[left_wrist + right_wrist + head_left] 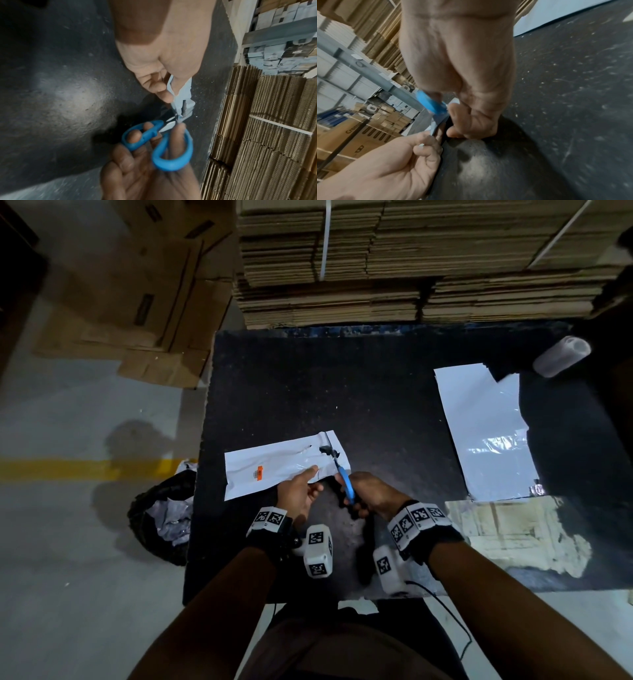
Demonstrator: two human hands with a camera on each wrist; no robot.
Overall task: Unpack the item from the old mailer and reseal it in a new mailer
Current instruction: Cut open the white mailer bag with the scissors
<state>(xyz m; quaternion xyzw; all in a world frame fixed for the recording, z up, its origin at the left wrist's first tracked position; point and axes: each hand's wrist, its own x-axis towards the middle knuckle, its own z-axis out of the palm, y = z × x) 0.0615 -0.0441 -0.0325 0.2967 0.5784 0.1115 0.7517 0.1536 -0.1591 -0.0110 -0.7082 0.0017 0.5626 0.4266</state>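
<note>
Presently the right hand (368,494) grips blue scissors (344,479) cutting the old mailer (274,470), pinched taut by the left hand (298,494) just beside; advisable to trim only the end strip, sparing the contents.

The old mailer (274,470) was glossy white plastic film, creased. The scissors (159,143) had smooth blue plastic handles and bright metal blades. The counter (376,392) beneath was matt black and rough, speckled. Right of the old mailer lay a new mailer (486,433), shiny and smooth; behind the counter, matt brown corrugated cardboard (411,261) stood stacked.
</note>
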